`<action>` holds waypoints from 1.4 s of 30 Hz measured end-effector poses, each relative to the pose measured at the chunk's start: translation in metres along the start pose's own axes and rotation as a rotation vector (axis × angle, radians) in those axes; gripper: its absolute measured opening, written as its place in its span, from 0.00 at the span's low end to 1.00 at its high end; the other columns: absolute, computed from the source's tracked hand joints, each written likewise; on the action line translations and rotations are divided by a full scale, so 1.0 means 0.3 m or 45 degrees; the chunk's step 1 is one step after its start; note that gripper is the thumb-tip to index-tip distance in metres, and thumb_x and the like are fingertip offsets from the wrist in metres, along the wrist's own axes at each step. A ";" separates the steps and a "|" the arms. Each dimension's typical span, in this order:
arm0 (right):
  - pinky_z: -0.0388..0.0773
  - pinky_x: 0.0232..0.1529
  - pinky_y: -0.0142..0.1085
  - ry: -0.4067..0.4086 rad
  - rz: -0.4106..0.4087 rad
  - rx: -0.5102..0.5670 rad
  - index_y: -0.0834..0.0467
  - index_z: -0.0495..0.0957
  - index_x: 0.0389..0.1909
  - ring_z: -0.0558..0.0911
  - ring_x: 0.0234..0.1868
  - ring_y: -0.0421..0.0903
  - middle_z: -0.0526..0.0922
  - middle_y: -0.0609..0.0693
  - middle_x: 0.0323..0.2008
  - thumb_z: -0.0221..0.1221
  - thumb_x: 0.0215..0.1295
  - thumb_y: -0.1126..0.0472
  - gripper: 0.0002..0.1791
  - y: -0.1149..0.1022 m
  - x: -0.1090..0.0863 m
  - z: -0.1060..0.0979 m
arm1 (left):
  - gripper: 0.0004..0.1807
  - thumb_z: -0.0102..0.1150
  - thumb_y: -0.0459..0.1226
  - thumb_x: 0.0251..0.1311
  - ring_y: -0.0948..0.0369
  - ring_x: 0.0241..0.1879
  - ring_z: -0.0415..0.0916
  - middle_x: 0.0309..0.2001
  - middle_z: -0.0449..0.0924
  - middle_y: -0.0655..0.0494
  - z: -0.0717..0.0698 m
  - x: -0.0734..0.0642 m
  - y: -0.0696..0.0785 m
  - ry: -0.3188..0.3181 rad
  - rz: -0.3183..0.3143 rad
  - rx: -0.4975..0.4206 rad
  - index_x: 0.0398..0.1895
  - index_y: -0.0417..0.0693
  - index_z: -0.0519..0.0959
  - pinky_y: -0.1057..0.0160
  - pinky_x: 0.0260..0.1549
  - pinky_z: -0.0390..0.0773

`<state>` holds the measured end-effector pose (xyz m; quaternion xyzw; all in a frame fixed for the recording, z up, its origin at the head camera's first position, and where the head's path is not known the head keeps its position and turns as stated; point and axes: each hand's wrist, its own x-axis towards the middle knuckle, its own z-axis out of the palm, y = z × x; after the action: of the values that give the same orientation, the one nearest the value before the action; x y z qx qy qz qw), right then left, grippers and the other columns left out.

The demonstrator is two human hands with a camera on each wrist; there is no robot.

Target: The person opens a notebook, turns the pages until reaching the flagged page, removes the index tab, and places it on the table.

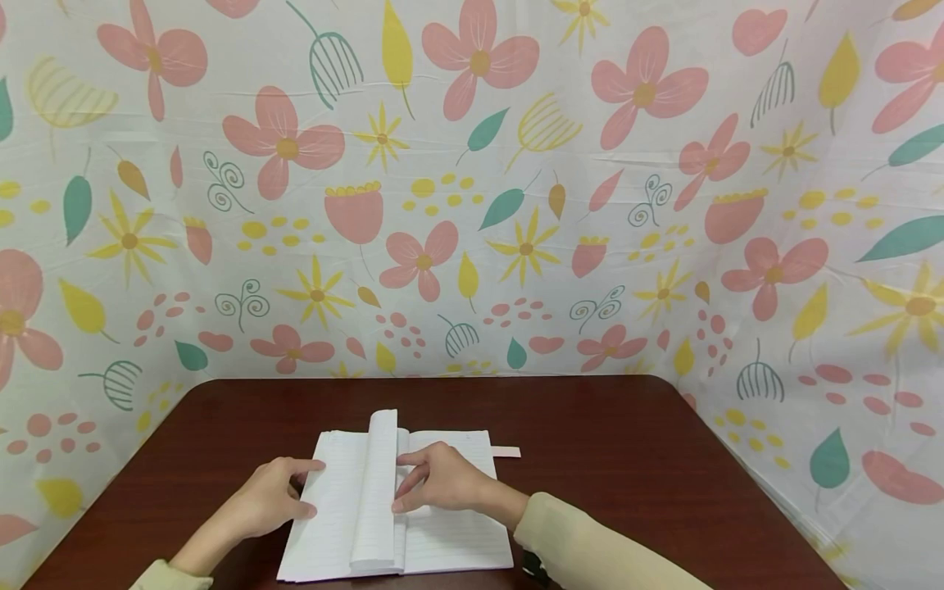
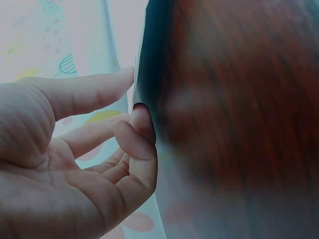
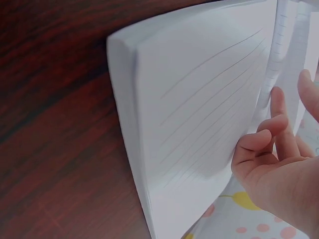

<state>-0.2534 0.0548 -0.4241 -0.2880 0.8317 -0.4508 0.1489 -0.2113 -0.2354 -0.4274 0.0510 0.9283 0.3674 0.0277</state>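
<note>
An open lined notebook [image 1: 457,541] lies on the brown table, with a curled page [image 1: 376,492] standing over its middle. My left hand [image 1: 269,496] grips the notebook's left edge. In the left wrist view, that hand's thumb touches the page side and a fingertip lies against the dark cover [image 2: 154,55]. My right hand [image 1: 446,479] is over the right-hand pages, its forefinger and thumb spread apart at the curled page's right edge. The right wrist view shows the right hand [image 3: 279,174] with its forefinger extended and other fingers bent.
A pale pink strip [image 1: 506,451] juts out from the notebook's right side. Near the right sleeve, a small black object [image 1: 534,565] is partly hidden. Flower-patterned cloth [image 1: 472,205] surrounds the table [image 1: 627,459] at the back and sides.
</note>
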 end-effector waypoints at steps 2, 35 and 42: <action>0.76 0.49 0.32 -0.003 0.006 0.001 0.67 0.86 0.55 0.84 0.49 0.37 0.91 0.42 0.33 0.79 0.56 0.61 0.27 -0.002 -0.001 -0.001 | 0.33 0.79 0.22 0.46 0.58 0.28 0.81 0.40 0.79 0.48 0.000 0.000 0.002 0.000 -0.008 -0.009 0.60 0.34 0.83 0.57 0.30 0.83; 0.78 0.37 0.31 -0.063 0.018 0.083 0.65 0.83 0.62 0.87 0.32 0.40 0.90 0.46 0.32 0.77 0.54 0.67 0.32 0.004 -0.016 -0.004 | 0.26 0.74 0.32 0.61 0.55 0.38 0.83 0.44 0.84 0.46 -0.006 0.007 -0.010 -0.002 0.037 -0.030 0.59 0.26 0.81 0.54 0.37 0.84; 0.79 0.40 0.32 -0.083 0.000 0.065 0.62 0.83 0.62 0.86 0.40 0.39 0.91 0.47 0.34 0.77 0.54 0.67 0.32 0.000 -0.026 -0.011 | 0.32 0.79 0.25 0.50 0.58 0.30 0.80 0.40 0.78 0.48 -0.001 0.002 -0.006 0.010 0.007 -0.026 0.61 0.27 0.80 0.58 0.30 0.82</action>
<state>-0.2491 0.0618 -0.4223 -0.2984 0.8146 -0.4623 0.1832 -0.2121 -0.2370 -0.4284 0.0519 0.9245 0.3770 0.0237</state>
